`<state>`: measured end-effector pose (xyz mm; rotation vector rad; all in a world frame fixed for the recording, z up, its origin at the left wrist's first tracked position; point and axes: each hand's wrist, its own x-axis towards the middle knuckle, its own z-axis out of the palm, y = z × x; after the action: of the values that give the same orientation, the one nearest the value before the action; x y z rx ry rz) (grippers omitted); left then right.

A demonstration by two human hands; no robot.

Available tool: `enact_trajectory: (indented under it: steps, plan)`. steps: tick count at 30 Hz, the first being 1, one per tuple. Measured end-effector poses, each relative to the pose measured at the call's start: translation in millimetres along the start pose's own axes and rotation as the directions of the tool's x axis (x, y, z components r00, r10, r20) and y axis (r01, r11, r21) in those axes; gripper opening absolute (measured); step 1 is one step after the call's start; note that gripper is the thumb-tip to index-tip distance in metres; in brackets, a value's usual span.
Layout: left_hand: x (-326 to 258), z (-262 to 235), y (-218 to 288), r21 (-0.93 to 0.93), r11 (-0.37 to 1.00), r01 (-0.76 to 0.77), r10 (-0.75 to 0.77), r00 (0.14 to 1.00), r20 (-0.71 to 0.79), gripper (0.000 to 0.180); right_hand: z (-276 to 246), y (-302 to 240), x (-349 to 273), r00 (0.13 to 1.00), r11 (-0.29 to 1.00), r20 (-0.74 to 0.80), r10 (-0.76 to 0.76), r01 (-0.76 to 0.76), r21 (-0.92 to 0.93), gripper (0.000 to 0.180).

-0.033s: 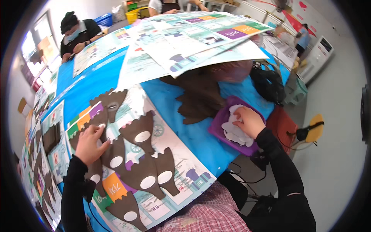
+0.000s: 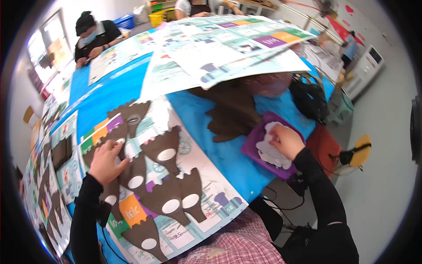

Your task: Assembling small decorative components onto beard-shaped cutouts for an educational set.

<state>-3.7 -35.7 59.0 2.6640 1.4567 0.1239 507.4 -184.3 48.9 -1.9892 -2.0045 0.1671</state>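
My left hand (image 2: pixel 105 160) lies flat with fingers spread on a brown cut-out shape (image 2: pixel 132 174) that carries a white oval. Several more brown shapes with white ovals (image 2: pixel 169 193) lie on a printed paper sheet (image 2: pixel 206 176) in front of me. My right hand (image 2: pixel 285 141) reaches into a purple tray (image 2: pixel 255 152) at the table's right edge. Its fingers curl onto a pile of white oval pieces (image 2: pixel 270 154) and pinch one.
A stack of plain brown shapes (image 2: pixel 233 114) lies on the blue table cover (image 2: pixel 110 92). Large printed sheets (image 2: pixel 228 48) arch above the table's far half. A person in black (image 2: pixel 92 37) sits at the far left. A black bag (image 2: pixel 312 99) and a red stool (image 2: pixel 325 145) stand at the right.
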Motion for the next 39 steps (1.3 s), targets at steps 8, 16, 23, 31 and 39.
enact_trajectory:
  steps: [8,16,23,31,39]
  plan:
    - [-9.7,10.5,-3.1,-0.016,0.999,0.047,-0.046,0.998,0.031,0.067,-10.7,0.4,-9.1,0.990,0.999,0.139,0.015,-0.010,-0.035,0.036]
    - [2.6,12.9,7.1,0.062,0.997,-0.054,0.056,0.998,-0.036,0.059,-23.3,-4.5,1.7,0.998,0.996,-0.040,0.053,-0.055,-0.070,0.017]
    - [37.2,13.4,49.6,0.072,0.996,-0.044,0.039,0.997,0.072,0.056,-61.8,-105.9,16.0,0.991,0.931,0.035,-0.128,0.108,0.348,0.025]
    - [43.8,37.3,31.4,-0.147,0.978,-0.149,0.132,0.984,-0.123,0.065,42.4,-225.2,154.2,0.875,0.588,0.350,-0.333,-0.098,0.803,0.017]
    - [50.0,30.9,23.3,-0.220,0.953,-0.206,0.204,0.978,-0.034,0.065,157.4,-226.2,287.9,0.966,0.746,0.080,-0.244,0.134,0.652,0.034]
